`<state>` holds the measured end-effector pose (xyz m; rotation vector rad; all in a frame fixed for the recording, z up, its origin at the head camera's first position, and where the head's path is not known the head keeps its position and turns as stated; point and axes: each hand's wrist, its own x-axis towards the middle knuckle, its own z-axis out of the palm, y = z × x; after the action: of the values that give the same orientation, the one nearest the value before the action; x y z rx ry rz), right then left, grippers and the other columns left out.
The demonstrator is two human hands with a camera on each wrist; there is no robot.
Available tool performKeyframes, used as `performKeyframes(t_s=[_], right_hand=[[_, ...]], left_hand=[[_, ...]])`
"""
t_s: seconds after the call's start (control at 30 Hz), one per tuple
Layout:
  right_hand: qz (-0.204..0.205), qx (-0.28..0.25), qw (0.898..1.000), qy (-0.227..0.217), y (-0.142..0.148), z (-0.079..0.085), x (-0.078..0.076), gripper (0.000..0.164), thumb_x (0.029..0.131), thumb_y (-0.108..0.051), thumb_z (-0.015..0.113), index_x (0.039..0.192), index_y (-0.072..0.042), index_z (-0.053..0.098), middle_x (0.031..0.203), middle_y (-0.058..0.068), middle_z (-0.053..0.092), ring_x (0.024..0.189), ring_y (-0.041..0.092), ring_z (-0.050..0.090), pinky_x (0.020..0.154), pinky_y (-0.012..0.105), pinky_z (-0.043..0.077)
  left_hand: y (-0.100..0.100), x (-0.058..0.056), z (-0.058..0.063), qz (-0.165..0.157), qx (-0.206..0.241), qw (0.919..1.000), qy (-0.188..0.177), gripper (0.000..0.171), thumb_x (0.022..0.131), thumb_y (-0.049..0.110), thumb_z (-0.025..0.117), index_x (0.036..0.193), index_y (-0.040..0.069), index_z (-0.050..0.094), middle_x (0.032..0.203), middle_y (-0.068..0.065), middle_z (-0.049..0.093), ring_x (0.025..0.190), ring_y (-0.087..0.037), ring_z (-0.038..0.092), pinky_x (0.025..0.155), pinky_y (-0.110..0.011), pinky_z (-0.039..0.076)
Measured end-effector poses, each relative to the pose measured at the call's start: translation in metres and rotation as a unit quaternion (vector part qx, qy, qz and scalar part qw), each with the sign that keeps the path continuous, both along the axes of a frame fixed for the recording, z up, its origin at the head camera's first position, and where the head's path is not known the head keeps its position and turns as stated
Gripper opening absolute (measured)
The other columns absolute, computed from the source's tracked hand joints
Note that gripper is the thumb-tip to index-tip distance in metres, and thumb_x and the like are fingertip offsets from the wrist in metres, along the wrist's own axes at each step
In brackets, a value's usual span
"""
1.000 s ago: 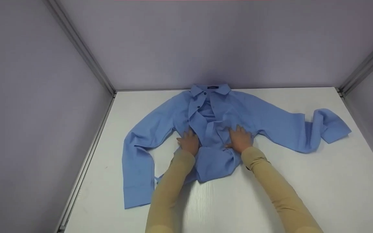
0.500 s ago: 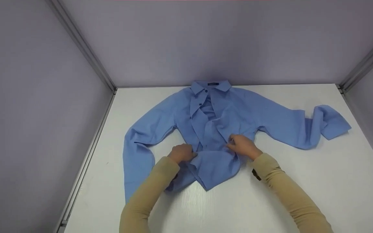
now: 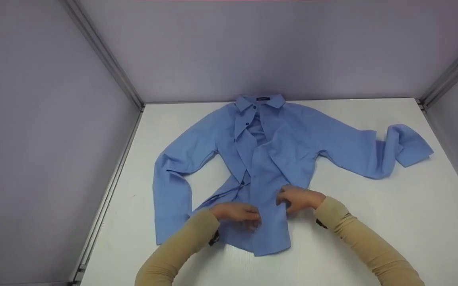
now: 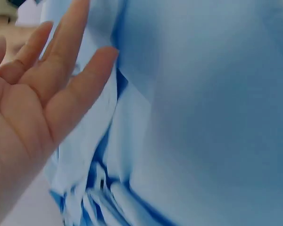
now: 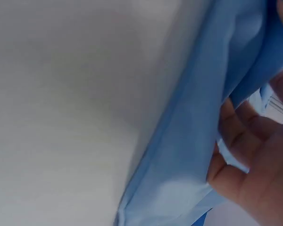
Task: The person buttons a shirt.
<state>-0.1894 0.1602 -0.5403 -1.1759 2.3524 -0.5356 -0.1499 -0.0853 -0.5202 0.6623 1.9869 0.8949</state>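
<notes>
A light blue button-up shirt (image 3: 229, 139) lies front up, its collar at the far side and its front panels partly overlapping. Over the lower front is my left hand (image 3: 237, 212), fingers loosely extended beside the front panel. The left wrist view shows that left hand (image 4: 42, 89) with its palm visible and no cloth gripped. My right hand (image 3: 298, 197) holds the shirt's side edge near the hem with curled fingers. In the right wrist view, blue cloth (image 5: 179, 155) runs up between the thumb and fingers of the right hand (image 5: 259, 150); part of the grip is hidden.
The white table (image 3: 352, 222) bears the shirt, with grey panels (image 3: 272, 47) at the back and sides. One sleeve (image 3: 173, 198) bends down toward the front at left; the other sleeve (image 3: 388, 155) stretches right in folds.
Both hands have moved from the shirt's middle toward the front. The bunched lower front has been drawn down and lies flatter and longer, its hem nearer the front.
</notes>
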Motion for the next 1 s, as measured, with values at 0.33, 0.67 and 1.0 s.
performKeyframes(t_s=[0.33, 0.67, 1.0], right_hand=[[-0.287, 0.022, 0.958, -0.012, 0.033, 0.0, 0.009, 0.032, 0.082, -0.026, 0.061, 0.063, -0.007, 0.045, 0.056, 0.0, 0.041, 0.049, 0.013, 0.039, 0.046, 0.027, 0.032], [-0.344, -0.155, 0.911, -0.165, 0.034, -0.008, 0.004, 0.01, 0.087, -0.004, 0.045, 0.079, 0.002, 0.044, 0.074, 0.009, 0.049, 0.067, 0.019, 0.053, 0.062, 0.035, 0.046], [-0.387, -0.169, 0.902, -0.089, 0.076, 0.015, -0.008, 0.014, 0.087, -0.009, 0.052, 0.084, 0.003, 0.046, 0.058, 0.0, 0.042, 0.049, 0.011, 0.038, 0.048, 0.027, 0.034]], left_hand=[[-0.049, -0.004, -0.026, 0.216, -0.223, 0.9066, 0.286, 0.042, 0.079, 0.032, 0.064, 0.097, -0.003, 0.051, 0.083, -0.015, 0.048, 0.077, -0.033, 0.051, 0.064, -0.045, 0.042], [-0.053, -0.014, -0.035, 0.237, -0.225, 0.8969, 0.298, 0.017, 0.087, 0.019, 0.053, 0.09, 0.002, 0.049, 0.079, -0.014, 0.05, 0.073, -0.031, 0.053, 0.059, -0.044, 0.043], [-0.063, -0.009, -0.029, 0.2, -0.127, 0.9563, 0.171, 0.026, 0.087, 0.028, 0.054, 0.085, 0.002, 0.049, 0.074, -0.007, 0.049, 0.068, -0.02, 0.045, 0.066, -0.037, 0.04]])
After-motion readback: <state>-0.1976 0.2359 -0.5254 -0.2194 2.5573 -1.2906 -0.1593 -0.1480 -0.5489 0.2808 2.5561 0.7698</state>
